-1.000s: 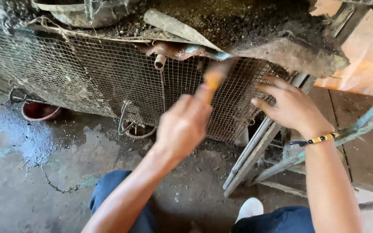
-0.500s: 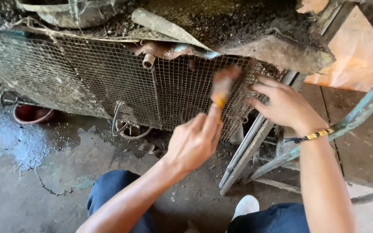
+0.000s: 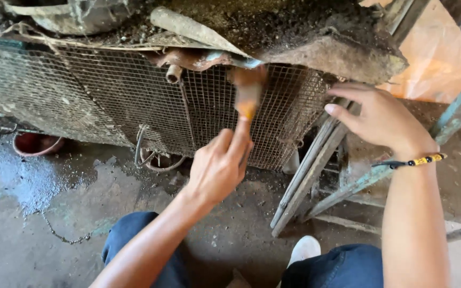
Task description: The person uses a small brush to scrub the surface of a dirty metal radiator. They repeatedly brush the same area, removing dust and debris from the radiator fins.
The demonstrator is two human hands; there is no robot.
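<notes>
My left hand point(image 3: 219, 168) grips an orange-handled brush point(image 3: 246, 95), blurred by motion, with its head against the upper part of a rusty wire mesh panel point(image 3: 102, 98). My right hand point(image 3: 377, 117) rests with fingers spread on the right edge of the mesh, beside a leaning metal frame point(image 3: 308, 170). A beaded band is on the right wrist. A dirt-caked slab point(image 3: 316, 37) overhangs the mesh.
A rusty pipe stub point(image 3: 173, 73) sticks out above the mesh. A red bowl point(image 3: 36, 144) and a wire ring point(image 3: 156, 157) lie at the base on wet concrete floor point(image 3: 33, 213). An orange surface point(image 3: 433, 74) and a teal frame bar point(image 3: 460, 106) stand at right. My knees are at the bottom.
My left hand has swung the brush down and back up across the mesh, now pointing up toward the top edge. My right hand stays on the mesh's right edge.
</notes>
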